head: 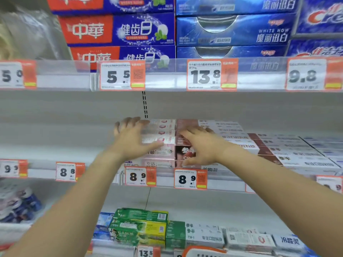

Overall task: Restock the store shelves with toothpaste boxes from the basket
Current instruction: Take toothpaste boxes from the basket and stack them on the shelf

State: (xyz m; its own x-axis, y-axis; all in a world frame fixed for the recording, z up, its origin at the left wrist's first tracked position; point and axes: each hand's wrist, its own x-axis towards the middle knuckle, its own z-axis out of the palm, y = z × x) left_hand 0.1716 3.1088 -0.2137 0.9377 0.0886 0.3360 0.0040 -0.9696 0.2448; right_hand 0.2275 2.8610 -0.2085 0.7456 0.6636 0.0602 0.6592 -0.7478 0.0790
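— Both forearms fill my near view. Grip?

— Left hand spread flat on the pink toothpaste boxes, grasping nothing; right hand released, fingers resting on the maroon boxes.

— Room?

— Bare middle shelf left of the stacks; price rail along its near edge.

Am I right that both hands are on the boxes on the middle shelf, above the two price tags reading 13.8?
Not quite. In the head view the left hand and right hand do rest on the boxes on the middle shelf, but the two price tags below them read 8.9, not 13.8.
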